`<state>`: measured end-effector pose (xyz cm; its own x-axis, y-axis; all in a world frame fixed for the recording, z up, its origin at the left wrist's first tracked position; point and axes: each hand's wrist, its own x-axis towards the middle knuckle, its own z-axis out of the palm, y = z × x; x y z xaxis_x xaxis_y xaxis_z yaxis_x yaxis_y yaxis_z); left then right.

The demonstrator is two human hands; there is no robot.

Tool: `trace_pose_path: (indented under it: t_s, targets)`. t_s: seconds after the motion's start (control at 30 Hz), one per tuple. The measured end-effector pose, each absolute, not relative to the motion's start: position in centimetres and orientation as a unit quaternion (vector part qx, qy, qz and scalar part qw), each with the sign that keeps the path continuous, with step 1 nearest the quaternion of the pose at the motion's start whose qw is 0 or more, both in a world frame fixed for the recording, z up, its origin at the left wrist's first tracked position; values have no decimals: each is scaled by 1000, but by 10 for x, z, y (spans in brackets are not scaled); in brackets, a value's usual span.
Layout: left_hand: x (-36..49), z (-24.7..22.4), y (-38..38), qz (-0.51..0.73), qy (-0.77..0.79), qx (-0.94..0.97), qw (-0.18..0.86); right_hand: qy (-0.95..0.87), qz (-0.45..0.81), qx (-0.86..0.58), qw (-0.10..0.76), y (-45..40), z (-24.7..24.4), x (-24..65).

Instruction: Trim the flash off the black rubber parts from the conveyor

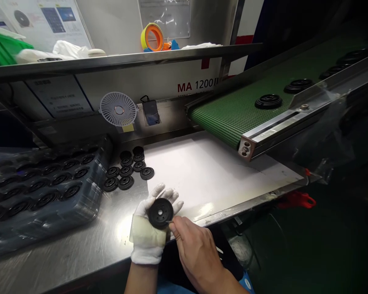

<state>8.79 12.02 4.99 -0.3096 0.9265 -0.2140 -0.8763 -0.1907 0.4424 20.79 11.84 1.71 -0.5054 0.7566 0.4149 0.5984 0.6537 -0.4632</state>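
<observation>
My left hand point(147, 228), in a white cloth glove with a cream band around it, cradles a black ribbed rubber disc point(161, 213) with a central hole. My bare right hand point(196, 253) pinches a thin metal tool point(170, 221), its tip at the disc's lower edge. Beyond my left fingers, several similar black discs point(125, 171) lie in a loose group on the stainless steel table point(79, 241). The underside of the held disc is hidden.
Left of my hands, a dark tray point(43, 192) under clear plastic holds rows of black discs. A green conveyor belt point(236, 114) carrying several discs ends above a white sheet point(202, 171). A white fan point(118, 109) and phone point(151, 112) stand behind.
</observation>
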Motion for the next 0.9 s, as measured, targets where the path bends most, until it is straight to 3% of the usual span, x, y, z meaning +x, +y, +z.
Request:
trace_pose_path:
  t_s: [0.4,0.6,0.9]
  targets:
    - [97,51,129,833,231,7,502,-855,134,-396,306,115,16,203]
    - [87,46,122,756,245,49,606,-852,131,-401,310,122,14,211]
    - [99,44,130,826,242,13,509,-857,128,-401,297,114,12,205]
